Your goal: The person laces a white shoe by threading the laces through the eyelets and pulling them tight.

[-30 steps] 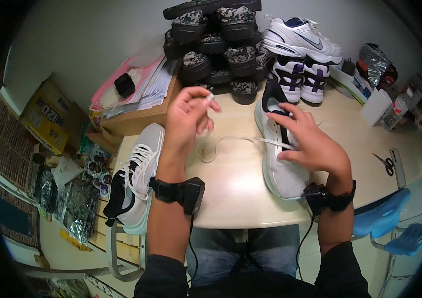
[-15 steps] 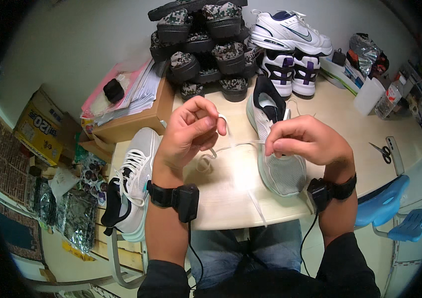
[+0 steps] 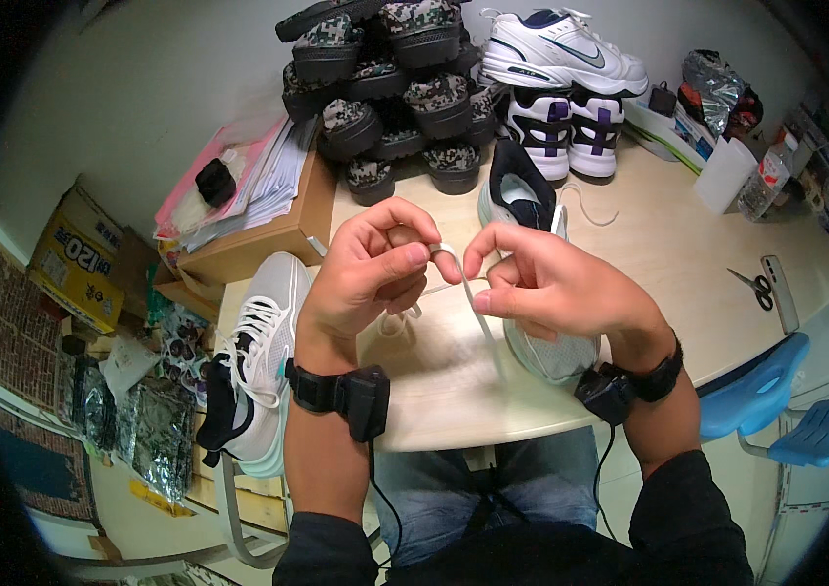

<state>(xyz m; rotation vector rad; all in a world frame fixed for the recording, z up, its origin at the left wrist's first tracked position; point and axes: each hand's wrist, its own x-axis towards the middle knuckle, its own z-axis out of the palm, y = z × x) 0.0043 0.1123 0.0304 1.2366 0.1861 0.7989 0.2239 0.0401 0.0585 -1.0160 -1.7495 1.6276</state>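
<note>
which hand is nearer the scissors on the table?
Right. The right hand is mid-table, pinching the white lace, with bare table between it and the scissors. The left hand sits farther left, beyond the right.

We see a white shoelace [image 3: 473, 293] pinched taut above a grey-white sneaker [image 3: 541, 342] lying on the table.

Bright even overhead light, soft shadows; sharp centre, fisheye bend + black vignette at edges.
</note>
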